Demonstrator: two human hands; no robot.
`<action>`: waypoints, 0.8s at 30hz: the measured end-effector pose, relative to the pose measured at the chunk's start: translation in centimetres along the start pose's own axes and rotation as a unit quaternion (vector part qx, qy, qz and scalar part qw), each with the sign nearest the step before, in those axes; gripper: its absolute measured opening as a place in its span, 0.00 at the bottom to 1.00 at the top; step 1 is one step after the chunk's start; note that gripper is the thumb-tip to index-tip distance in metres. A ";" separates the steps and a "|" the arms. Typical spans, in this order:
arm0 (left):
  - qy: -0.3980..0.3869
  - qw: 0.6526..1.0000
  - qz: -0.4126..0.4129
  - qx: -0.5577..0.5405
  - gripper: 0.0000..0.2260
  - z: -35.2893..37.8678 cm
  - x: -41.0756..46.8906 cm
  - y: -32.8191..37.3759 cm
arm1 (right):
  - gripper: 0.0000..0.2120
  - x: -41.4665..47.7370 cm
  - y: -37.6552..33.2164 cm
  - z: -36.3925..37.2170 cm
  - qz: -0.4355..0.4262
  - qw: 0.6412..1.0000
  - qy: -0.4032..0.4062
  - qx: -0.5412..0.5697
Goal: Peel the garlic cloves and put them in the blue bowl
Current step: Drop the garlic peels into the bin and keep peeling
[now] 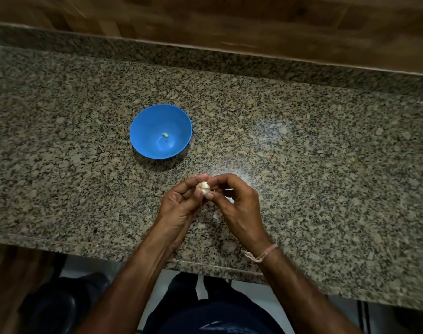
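Observation:
A blue bowl (pixel 145 131) stands on the granite counter (pixel 302 165), left of centre, with one peeled garlic clove (pixel 165 135) lying in its bottom. In front of the bowl, nearer the counter's front edge, both my hands meet around a small pale garlic bulb (pixel 204 187). My left hand (pixel 181 206) cradles it from the left with thumb and fingers. My right hand (pixel 237 206) pinches it from the right with thumb and forefinger. White bits, possibly skin, show under my right fingers (pixel 229 200).
A wooden wall panel (pixel 229 20) runs behind the counter's raised back lip. The counter's front edge (pixel 205 266) crosses just below my wrists. A thread band circles my right wrist (pixel 263 255).

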State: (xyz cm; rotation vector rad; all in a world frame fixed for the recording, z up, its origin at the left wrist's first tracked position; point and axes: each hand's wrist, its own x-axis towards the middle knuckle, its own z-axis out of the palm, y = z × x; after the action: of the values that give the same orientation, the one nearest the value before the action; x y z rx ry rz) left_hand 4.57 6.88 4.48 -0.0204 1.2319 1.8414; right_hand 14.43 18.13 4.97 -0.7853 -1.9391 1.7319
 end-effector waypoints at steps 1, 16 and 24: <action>-0.004 1.000 0.006 0.010 0.16 0.0 -0.1 0.0 | 0.08 0.0 0.0 -0.1 0.005 1.000 -0.003 0.007; 0.025 0.990 0.012 0.140 0.16 -0.2 0.1 -0.2 | 0.05 -0.6 0.7 0.5 0.092 0.996 0.001 0.022; 0.074 0.977 0.011 0.199 0.15 -1.2 1.2 -1.2 | 0.02 -0.6 2.9 1.3 0.114 0.993 0.024 -0.013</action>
State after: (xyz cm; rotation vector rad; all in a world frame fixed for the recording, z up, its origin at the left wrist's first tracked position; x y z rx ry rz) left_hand 4.09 6.90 2.41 0.0795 1.6942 1.6027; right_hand 14.41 16.98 2.00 -1.0856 -1.9042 1.7999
